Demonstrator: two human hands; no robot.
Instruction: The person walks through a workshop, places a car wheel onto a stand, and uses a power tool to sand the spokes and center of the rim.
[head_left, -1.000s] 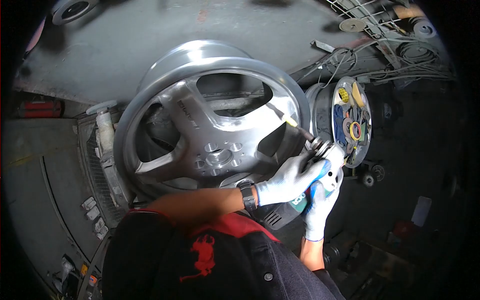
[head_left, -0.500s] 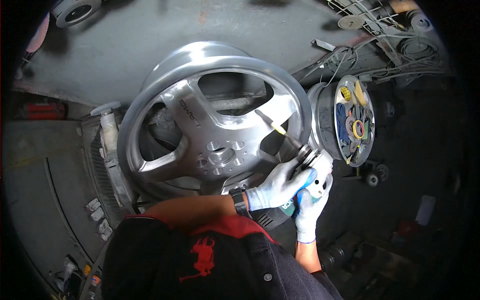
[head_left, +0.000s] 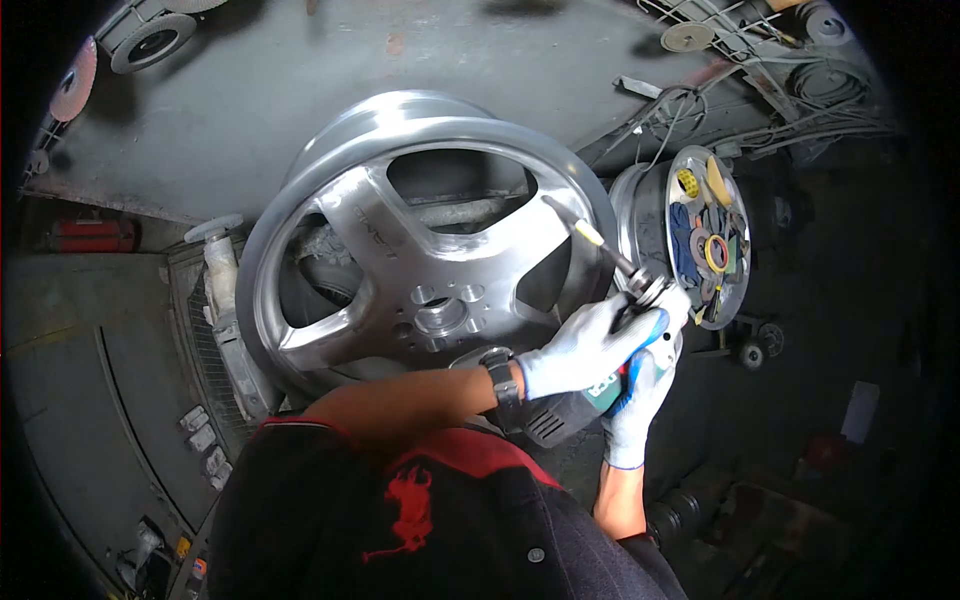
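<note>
A silver alloy wheel with broad spokes leans in front of me. Both of my gloved hands are closed around a power grinder with a green and grey body. My left hand wraps the front of it from above, near the metal head. Lower on the right, my right hand grips the body from the other side. From the head a long shaft with a yellow band points up and left. Its dark tip overlaps the upper right spoke close to the rim.
Right of the wheel, a second rim holds tape rolls, a cloth and small tools. Abrasive discs hang at top left. A wire rack and coiled cables are at upper right. A red box sits far left.
Both hands and the grinder have moved slightly right and up. The shaft's tip has shifted outward along the upper right spoke, nearer the rim. The camera view has shifted a little.
</note>
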